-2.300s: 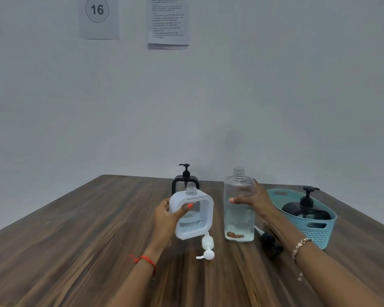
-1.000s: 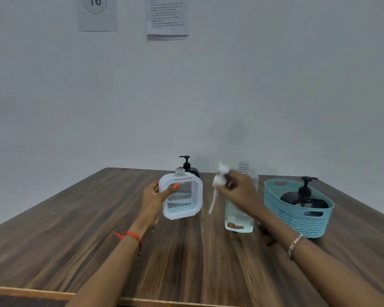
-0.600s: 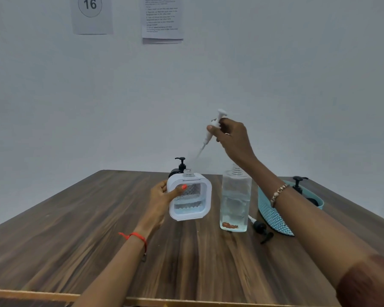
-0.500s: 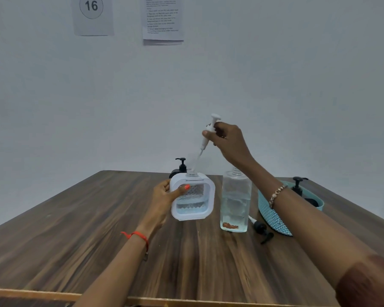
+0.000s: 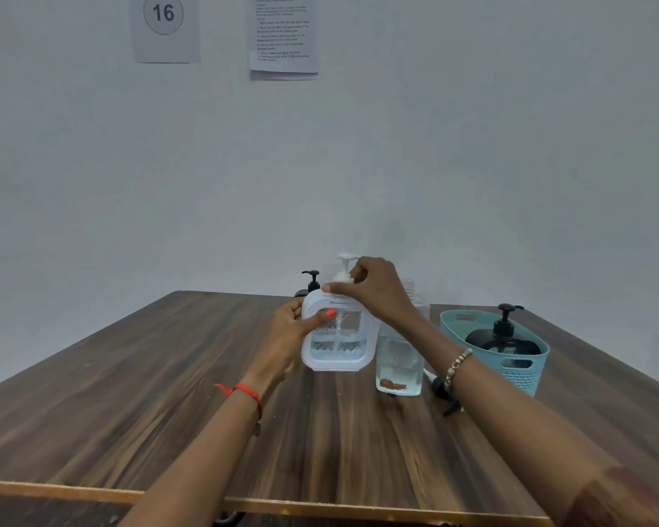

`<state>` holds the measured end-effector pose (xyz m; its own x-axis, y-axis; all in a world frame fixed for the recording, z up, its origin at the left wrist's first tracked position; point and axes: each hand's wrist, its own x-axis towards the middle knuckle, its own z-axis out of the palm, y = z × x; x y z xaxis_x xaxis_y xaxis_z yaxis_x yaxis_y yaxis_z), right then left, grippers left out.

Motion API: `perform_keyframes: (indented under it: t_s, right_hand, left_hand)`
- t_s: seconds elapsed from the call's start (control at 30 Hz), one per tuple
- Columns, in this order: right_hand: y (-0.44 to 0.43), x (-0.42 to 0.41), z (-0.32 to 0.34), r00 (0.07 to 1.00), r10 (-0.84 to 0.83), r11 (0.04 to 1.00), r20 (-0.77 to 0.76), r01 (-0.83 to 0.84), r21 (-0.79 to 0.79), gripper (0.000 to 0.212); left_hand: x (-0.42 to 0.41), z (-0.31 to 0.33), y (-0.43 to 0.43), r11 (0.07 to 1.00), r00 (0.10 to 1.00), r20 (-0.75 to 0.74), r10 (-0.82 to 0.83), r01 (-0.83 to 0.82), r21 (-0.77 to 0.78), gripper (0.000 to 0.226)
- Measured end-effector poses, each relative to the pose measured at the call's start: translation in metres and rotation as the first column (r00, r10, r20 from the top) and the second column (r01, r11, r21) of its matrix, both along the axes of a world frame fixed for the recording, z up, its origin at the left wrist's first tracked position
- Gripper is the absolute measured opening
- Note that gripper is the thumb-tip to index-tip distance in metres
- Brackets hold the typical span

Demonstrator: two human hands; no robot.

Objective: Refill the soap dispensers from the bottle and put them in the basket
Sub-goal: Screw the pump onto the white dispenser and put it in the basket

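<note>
Soap dispenser, a white square-framed one with a clear window (image 5: 337, 338), stands at the centre of the frame on the dark wood-grain worktop (image 5: 130, 393), liquid showing in its lower part; the left hand (image 5: 295, 329) wraps its left side, thumb with an orange-painted nail across the front, so that grip is clenched on the dispenser; the right hand (image 5: 373, 290) reaches over from the right of the frame and its grip pinches the collar of the white pump head (image 5: 344, 268), which sits upright on the dispenser's neck, nozzle pointing right; a red thread band (image 5: 244, 391) circles the left wrist and a beaded metal bracelet (image 5: 458, 365) the right; just right of the dispenser stands a tall clear plastic refill bottle (image 5: 398, 359), uncapped, part full, partly hidden by the right forearm; a black pump cap (image 5: 440, 387) lies on the worktop beside its base, mostly behind the wrist; farther right a teal perforated plastic basket (image 5: 525, 368) holds a black pump dispenser (image 5: 503, 336); behind the white dispenser, another black pump top (image 5: 312, 277) shows, its body hidden; on the pale wall at the upper left of the frame hangs a sheet numbered 16 (image 5: 164, 24), and beside it a printed paper notice (image 5: 283, 32), its text too small to read.
</note>
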<state>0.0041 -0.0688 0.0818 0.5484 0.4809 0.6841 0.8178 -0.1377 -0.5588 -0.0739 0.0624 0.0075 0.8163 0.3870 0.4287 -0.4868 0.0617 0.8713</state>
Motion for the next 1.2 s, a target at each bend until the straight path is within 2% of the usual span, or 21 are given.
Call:
perform_keyframes:
  t_s: [0.1,0.17,0.23,0.33,0.43,0.5,0.57,0.63,0.77,0.87,0.93,0.97,1.1,1.13,1.2]
  right_hand:
    - [-0.002,-0.001,-0.003,0.999,-0.013,0.997,-0.037,0.015,0.076,0.048]
    - [-0.007,0.0,-0.004,0.989,0.041,0.989,-0.142,-0.021,0.143,0.049]
    - [-0.01,-0.001,-0.004,0.965,0.101,0.978,-0.241,-0.051,0.204,0.031]
    - [-0.014,-0.001,-0.001,0.931,0.197,0.964,-0.309,-0.126,0.236,0.012]
    - [-0.015,-0.001,-0.001,0.914,0.256,0.951,-0.314,-0.18,0.252,0.028]
    - [-0.016,-0.002,-0.002,0.939,0.196,0.961,-0.284,-0.127,0.244,0.036]
    - [-0.017,-0.001,-0.003,0.943,0.165,0.969,-0.288,-0.1,0.227,0.035]
    - [-0.019,0.003,-0.002,0.909,0.221,0.964,-0.354,-0.149,0.218,0.031]
    - [-0.025,0.012,0.003,0.862,0.296,0.955,-0.411,-0.284,0.091,0.03]
    - [-0.022,0.01,0.002,0.903,0.221,0.975,-0.368,-0.209,0.072,0.021]
    - [-0.018,0.009,-0.002,0.944,0.147,0.989,-0.294,-0.136,0.059,0.03]
    - [-0.018,0.01,-0.003,0.94,0.166,0.986,-0.298,-0.155,0.06,0.033]
    - [-0.027,0.019,0.0,0.781,0.411,0.906,-0.47,-0.408,0.113,0.03]
    - [-0.029,0.02,0.0,0.785,0.409,0.907,-0.466,-0.407,0.109,0.028]
    - [-0.027,0.018,-0.003,0.869,0.291,0.956,-0.401,-0.285,0.076,0.022]
  left_hand:
    - [-0.001,0.002,-0.003,1.0,1.0,0.005,-0.01,0.01,-0.001,0.033]
    - [-0.001,0.001,-0.003,1.0,1.0,0.009,-0.011,0.012,-0.023,0.03]
    - [0.0,0.002,-0.005,0.998,1.0,0.004,-0.017,0.017,-0.053,0.034]
    - [0.001,0.005,-0.009,0.999,1.0,-0.005,-0.011,0.01,-0.051,0.052]
    - [0.002,0.007,-0.011,0.998,1.0,0.005,-0.01,0.01,-0.057,0.054]
    - [0.004,0.007,-0.01,0.999,1.0,-0.002,-0.009,0.009,-0.043,0.048]
    - [0.004,0.007,-0.011,0.999,1.0,-0.009,-0.016,0.016,-0.029,0.047]
    - [0.004,0.006,-0.011,0.998,0.999,0.001,-0.037,0.037,-0.047,0.048]
    - [0.003,0.005,-0.011,0.995,0.997,-0.005,-0.08,0.08,-0.058,0.051]
    - [0.003,0.003,-0.013,0.997,0.997,-0.012,-0.074,0.073,-0.033,0.057]
    - [0.004,0.003,-0.015,0.998,0.998,-0.018,-0.064,0.064,-0.015,0.057]
    - [0.004,0.003,-0.015,0.998,0.998,-0.017,-0.065,0.064,-0.015,0.054]
    - [0.004,0.002,-0.013,0.996,0.996,-0.018,-0.087,0.086,-0.032,0.042]
    - [0.004,0.001,-0.013,0.996,0.996,-0.019,-0.087,0.086,-0.034,0.041]
    - [0.005,0.001,-0.014,0.996,0.997,-0.016,-0.08,0.079,-0.033,0.043]
